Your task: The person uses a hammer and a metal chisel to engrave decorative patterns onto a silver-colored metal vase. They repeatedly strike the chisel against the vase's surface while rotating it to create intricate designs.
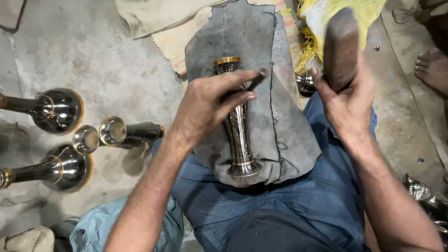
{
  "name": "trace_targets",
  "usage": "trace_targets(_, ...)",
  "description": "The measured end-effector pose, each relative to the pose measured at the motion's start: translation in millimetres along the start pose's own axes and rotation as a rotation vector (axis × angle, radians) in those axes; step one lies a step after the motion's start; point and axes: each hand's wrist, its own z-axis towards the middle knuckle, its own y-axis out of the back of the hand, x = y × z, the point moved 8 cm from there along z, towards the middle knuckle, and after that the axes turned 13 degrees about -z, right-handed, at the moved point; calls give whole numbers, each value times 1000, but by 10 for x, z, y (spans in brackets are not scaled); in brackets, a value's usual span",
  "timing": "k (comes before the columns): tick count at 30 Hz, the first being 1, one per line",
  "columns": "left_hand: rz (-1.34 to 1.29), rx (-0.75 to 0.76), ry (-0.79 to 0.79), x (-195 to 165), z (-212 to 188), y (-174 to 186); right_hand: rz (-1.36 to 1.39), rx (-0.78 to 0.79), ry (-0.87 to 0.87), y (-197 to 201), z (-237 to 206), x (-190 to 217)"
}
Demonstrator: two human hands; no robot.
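Note:
A dark engraved metal vase with a brass rim lies on a grey cloth pad across my lap. My left hand rests over the vase's upper half and pinches a thin dark chisel against it. My right hand is raised to the right of the pad and grips a dark wooden block, held upright and slightly blurred.
Several similar dark metal vases lie on the concrete floor at the left. A yellow sack and another small metal piece sit beyond the pad. Another person's bare foot is at the right edge.

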Motion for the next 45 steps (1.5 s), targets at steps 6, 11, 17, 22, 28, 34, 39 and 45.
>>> trace_targets(6,-68,-156,1,10,-175,30,-186,136,4,6,280,294)
trace_targets(11,-23,-141,-41,-2,-154,16,-555,77,418,38,277,645)
trace_targets(17,-55,-94,21,59,-135,-9,-442,165,301,-50,257,433)
trace_targets(22,-35,-142,7,55,-158,49,-471,196,355,-73,273,467)
trace_targets(28,-47,-189,78,77,-210,30,-355,321,297,-14,508,657)
trace_targets(34,-112,-379,112,89,-356,57,-560,429,297,-36,692,874)
trace_targets(39,-195,-607,192,109,-551,21,-604,409,562,-67,779,1228)
trace_targets(45,-244,-771,256,108,-692,-60,-838,306,837,-115,808,1555)
